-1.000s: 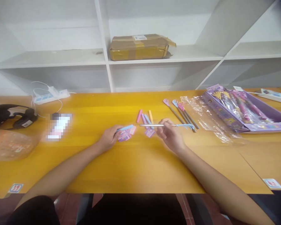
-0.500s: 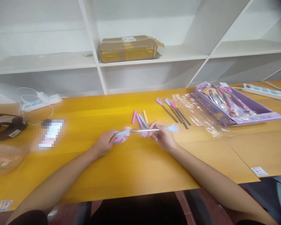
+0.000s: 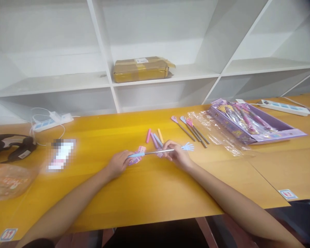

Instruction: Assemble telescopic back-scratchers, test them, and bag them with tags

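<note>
A back scratcher with a metal rod and a light blue hand-shaped head lies across both my hands above the table. My left hand is closed around its light blue handle at the left end. Toward the head end, my right hand grips the metal rod, its fingers curled. Pink printed cards lie beneath the handle. Behind my hands rest loose coloured handle tubes: pink, yellow, purple and blue. Several metal rods with hand-shaped heads lie farther right.
Clear plastic wrapping lies beside a purple display box of packaged scratchers. A power strip, a blurred phone-like object and a black headset are at left. A taped carton sits on the shelf behind.
The view has tilted up slightly, so the scene sits lower in the picture. Both hands keep their hold on the back scratcher, which now slants slightly more.
</note>
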`<state>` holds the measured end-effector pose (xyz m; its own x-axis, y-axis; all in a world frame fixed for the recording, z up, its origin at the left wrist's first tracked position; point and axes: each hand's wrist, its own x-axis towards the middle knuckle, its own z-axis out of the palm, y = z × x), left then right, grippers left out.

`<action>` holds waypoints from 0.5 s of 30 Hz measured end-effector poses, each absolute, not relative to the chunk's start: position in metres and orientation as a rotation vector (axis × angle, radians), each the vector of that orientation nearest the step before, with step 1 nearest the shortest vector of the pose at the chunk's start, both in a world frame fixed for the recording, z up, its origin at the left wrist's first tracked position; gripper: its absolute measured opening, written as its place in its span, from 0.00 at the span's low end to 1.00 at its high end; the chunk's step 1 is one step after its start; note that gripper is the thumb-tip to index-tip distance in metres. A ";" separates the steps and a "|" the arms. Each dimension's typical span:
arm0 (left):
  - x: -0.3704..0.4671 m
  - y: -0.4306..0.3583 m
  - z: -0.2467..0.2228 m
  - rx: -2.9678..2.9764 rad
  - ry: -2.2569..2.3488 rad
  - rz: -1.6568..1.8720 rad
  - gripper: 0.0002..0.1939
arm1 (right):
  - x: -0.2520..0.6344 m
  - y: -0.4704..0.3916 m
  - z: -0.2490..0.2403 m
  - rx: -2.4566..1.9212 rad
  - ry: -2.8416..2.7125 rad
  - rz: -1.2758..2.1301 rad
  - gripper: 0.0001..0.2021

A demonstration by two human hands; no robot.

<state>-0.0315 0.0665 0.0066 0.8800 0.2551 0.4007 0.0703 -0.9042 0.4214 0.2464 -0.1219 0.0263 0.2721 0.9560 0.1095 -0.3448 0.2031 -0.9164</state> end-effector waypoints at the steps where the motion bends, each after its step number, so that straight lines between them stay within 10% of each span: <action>1: -0.032 0.067 0.006 2.661 0.236 0.649 0.19 | 0.246 -0.122 0.026 -0.928 -0.831 1.070 0.11; 15: -0.032 0.060 0.005 2.761 0.183 0.676 0.21 | 0.238 -0.124 0.018 -0.929 -0.735 1.110 0.08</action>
